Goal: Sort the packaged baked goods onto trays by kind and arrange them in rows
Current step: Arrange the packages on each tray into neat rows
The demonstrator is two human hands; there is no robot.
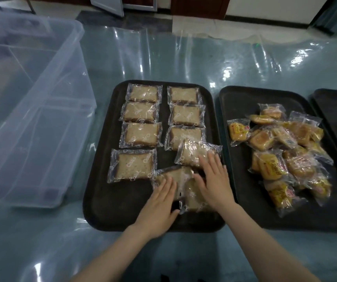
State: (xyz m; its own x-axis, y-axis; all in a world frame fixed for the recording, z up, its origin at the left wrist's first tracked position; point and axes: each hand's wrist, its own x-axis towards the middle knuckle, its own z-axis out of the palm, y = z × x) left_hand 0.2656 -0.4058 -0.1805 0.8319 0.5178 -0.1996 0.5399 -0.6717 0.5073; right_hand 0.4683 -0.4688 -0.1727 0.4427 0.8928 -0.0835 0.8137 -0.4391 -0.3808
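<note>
Working over the left tray [102,192], both hands flat and palm-down. Left hand [159,202] lying with fingers straight on a loose slice [171,174] near the tray's front, pressing rather than gripping, nothing curled round it. Right hand [214,180] resting likewise, fingers spread and straight, fingertips [210,157] touching a tilted slice [192,151] and palm covering a third loose slice [194,198] just beside the left hand. Loose slices overlapping one another under and between the two hands. Sitting beyond the left hand, a column of four wrapped slices [138,129] in a neat row, the nearest one [133,165] just left of the left fingertips. Sitting beyond the right hand, a column of three slices [186,117], the nearest partly overlapped by the tilted slice. Lying to the right of the right hand, a second tray [244,200] carrying an unsorted heap of yellow-wrapped cakes [285,151], well apart from either hand. Showing at the far right edge, a third tray [330,106], contents too cropped to tell. Standing to the left of the left hand, a clear bin [31,98], on a table [204,58] covered in glossy plastic.
</note>
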